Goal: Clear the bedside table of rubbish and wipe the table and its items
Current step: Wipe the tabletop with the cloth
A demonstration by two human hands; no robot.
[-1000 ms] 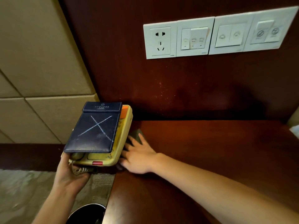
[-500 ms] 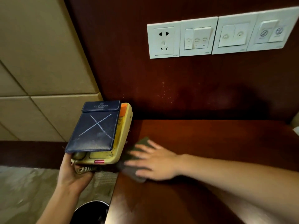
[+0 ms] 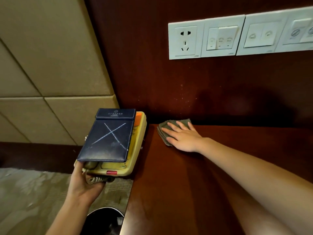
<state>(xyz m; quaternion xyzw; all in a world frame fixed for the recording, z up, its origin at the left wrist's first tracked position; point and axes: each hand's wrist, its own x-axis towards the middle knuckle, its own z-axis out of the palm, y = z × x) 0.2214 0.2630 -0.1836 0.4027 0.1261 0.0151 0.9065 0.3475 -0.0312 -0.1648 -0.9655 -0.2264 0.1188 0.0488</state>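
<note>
Black and round, a waste bin sits lowest in view beside the dark red wooden surface. Left hand has its grip closed under a yellowed telephone carrying a dusty navy leather notepad folder, held off the edge, likely to free the wood. Farther back, right hand lies fingers spread, pressing a folded grey cloth flat near the wall.

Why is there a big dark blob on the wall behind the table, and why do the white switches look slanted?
In the head view, the blob is a soft shadow on the wooden wall panel, above the right hand on the cloth; the switch plates slant because the wide-angle lens bends things near the edges; the far-right plate looks blurry.
</note>
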